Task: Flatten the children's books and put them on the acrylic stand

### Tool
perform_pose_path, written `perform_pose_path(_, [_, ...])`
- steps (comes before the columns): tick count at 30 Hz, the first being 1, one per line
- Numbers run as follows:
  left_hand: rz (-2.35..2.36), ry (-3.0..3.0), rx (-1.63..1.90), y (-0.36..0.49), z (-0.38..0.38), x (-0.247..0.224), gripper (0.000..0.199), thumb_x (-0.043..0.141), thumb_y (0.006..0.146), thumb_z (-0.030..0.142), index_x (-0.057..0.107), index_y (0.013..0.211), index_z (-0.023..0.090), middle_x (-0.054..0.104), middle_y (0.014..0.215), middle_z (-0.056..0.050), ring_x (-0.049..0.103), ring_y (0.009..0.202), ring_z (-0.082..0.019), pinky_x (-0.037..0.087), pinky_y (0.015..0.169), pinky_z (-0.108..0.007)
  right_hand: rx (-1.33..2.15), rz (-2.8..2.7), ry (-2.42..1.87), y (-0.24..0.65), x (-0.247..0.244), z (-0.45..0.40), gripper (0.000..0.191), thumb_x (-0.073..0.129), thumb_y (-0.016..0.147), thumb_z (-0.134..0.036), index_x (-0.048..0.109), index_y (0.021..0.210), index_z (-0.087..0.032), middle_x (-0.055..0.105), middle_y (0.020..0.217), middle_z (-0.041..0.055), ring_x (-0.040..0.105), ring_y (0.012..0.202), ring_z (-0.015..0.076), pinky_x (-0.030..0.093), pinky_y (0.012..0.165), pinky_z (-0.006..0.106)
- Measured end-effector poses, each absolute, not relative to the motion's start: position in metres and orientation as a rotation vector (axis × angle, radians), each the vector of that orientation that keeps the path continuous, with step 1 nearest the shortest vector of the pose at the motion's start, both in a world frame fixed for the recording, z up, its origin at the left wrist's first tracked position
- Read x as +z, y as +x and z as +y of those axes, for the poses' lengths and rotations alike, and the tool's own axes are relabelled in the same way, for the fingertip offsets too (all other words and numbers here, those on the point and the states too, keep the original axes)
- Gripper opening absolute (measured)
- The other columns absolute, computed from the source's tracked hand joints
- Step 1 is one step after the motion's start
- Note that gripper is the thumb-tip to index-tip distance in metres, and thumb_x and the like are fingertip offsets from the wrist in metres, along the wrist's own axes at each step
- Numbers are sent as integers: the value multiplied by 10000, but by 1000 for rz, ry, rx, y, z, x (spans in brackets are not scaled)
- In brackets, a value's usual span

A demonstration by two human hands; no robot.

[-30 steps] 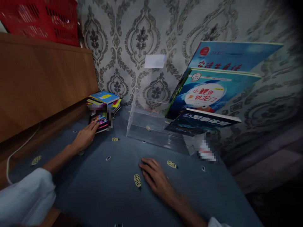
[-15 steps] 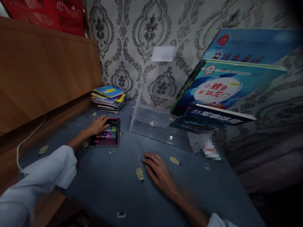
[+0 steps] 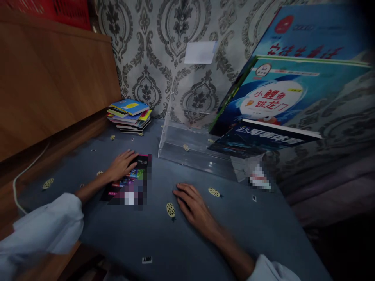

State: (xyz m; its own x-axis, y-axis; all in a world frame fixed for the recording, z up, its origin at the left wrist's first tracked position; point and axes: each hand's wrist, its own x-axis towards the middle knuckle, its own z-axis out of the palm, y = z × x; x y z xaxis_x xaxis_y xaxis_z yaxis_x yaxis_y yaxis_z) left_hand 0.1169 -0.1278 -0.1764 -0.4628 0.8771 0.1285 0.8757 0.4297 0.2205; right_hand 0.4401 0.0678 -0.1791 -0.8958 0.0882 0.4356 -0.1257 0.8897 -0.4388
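A dark book (image 3: pixel 133 175) with a colourful cover lies on the dark blue patterned tablecloth (image 3: pixel 131 230), partly blurred by pixel blocks. My left hand (image 3: pixel 121 166) rests on its upper left part, fingers stretched out. My right hand (image 3: pixel 193 205) lies on the cloth to the right, fingers spread a little and holding nothing. Behind both hands stands a clear acrylic rack (image 3: pixel 187 156). On its right side are a navy book (image 3: pixel 269 136), a turquoise book (image 3: pixel 272 93) and a taller blue book (image 3: pixel 307 35), tilted back.
Several books make a stack (image 3: pixel 130 117) near the back left. A wooden cabinet (image 3: pixel 58 78) borders the left side, with a red basket (image 3: pixel 61 13) on top and a white cable (image 3: pixel 17 191) below. A pixelated object (image 3: pixel 259 175) sits by the rack's right end.
The dark book has moved nearer to me along with my left hand, and more of its cover shows. My right hand has stayed in place on the cloth. The view has shifted slightly.
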Motion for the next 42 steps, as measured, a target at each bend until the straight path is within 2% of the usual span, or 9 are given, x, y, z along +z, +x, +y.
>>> perform_pose_path(3, [2597, 1660, 449, 161, -126, -179, 583, 315, 1029, 468, 444, 1509, 164, 412, 1593, -141, 317, 1511, -301, 287, 1214, -534, 680, -2566, -64, 442, -182, 69, 318, 484, 1027, -263, 631, 1307, -239, 636, 1343, 121, 604, 1262, 269, 525, 1075, 514])
perform_pose_path(7, [2467, 1776, 502, 221, -115, -182, 575, 295, 1045, 528, 360, 1564, 290, 328, 1646, 13, 306, 1517, -181, 324, 1222, -326, 723, -2480, -227, 443, -188, 71, 367, 455, 1044, -331, 576, 1378, -240, 582, 1419, 123, 576, 1313, 250, 518, 1096, 461])
perform_pose_path(11, [2401, 1836, 506, 212, -105, -183, 590, 234, 1053, 554, 271, 1601, 337, 278, 1661, 81, 327, 1509, -193, 349, 1209, -322, 754, -2439, -315, 444, -194, 74, 376, 461, 1042, -376, 589, 1374, -257, 552, 1460, 111, 558, 1342, 247, 500, 1117, 445])
perform_pose_path(15, [2594, 1656, 349, 113, -120, -177, 639, 285, 1004, 626, 468, 1502, 271, 434, 1592, -13, 366, 1490, -249, 296, 1226, -430, 775, -2462, -316, 446, -195, 76, 383, 472, 1037, -379, 588, 1385, -265, 562, 1460, 104, 568, 1335, 246, 511, 1105, 440])
perform_pose_path(22, [2898, 1231, 334, -32, -204, -155, 867, 148, 944, 665, 504, 1424, 37, 475, 1527, -224, 387, 1464, -356, 308, 1187, -538, 734, -2529, -304, 448, -193, 81, 364, 481, 1037, -357, 595, 1369, -262, 571, 1455, 105, 585, 1319, 241, 534, 1083, 423])
perform_pose_path(27, [2967, 1183, 319, -35, -218, -152, 672, 228, 977, 529, 518, 1402, 96, 502, 1520, -169, 397, 1464, -289, 320, 1194, -467, 741, -2531, -263, 447, -191, 80, 369, 488, 1033, -339, 580, 1384, -270, 579, 1442, 108, 593, 1306, 250, 541, 1073, 434])
perform_pose_path(33, [2941, 1327, 305, 21, -193, -141, 572, 254, 1015, 417, 509, 1377, 54, 502, 1480, -228, 445, 1394, -406, 315, 1150, -620, 780, -2515, -289, 444, -190, 77, 373, 482, 1032, -353, 586, 1379, -263, 578, 1431, 117, 593, 1301, 258, 531, 1078, 455])
perform_pose_path(38, [2447, 1734, 345, 136, -177, -149, 681, 550, 921, 649, 422, 1514, 338, 405, 1607, -28, 431, 1440, -279, 399, 1160, -411, 790, -2513, -302, 445, -188, 76, 374, 472, 1036, -338, 578, 1384, -256, 569, 1440, 118, 586, 1306, 252, 520, 1086, 448])
perform_pose_path(42, [1957, 1906, 386, 212, -184, -149, 1043, 689, 789, 729, 116, 1608, 431, 63, 1710, -43, 81, 1558, -378, 204, 1226, -612, 801, -2494, -306, 446, -186, 73, 363, 470, 1036, -328, 587, 1369, -244, 595, 1409, 119, 587, 1300, 249, 517, 1086, 447])
